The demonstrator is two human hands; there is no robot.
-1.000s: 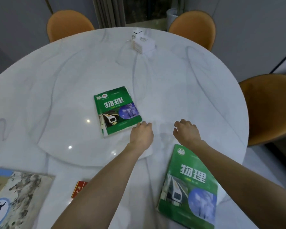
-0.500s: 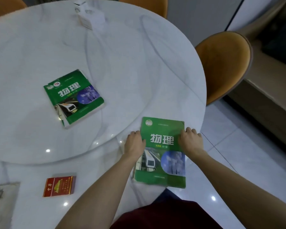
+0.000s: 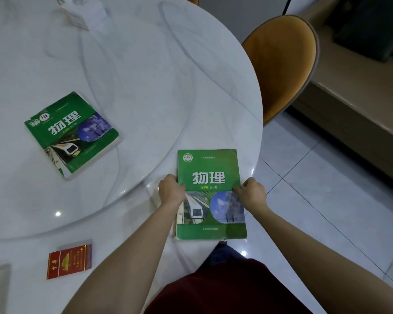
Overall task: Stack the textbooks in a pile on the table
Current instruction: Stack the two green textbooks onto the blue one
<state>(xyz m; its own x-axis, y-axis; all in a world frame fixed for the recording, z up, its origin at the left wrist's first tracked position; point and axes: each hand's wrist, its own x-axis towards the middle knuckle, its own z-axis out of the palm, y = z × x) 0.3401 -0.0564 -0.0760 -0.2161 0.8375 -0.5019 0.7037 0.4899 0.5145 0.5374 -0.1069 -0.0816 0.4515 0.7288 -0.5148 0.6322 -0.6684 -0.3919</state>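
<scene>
Far left of the fingers, a red pack lies flat on the tabletop, with a second green book up-left of them, well apart and tilted. The left hand has its fingers curled over the left edge of the near book (green cover, train picture), and the right hand pinches the right edge, thumb on the cover. That book sits between both hands at the tabletop's near rim. Orange chair is off up-right.
</scene>
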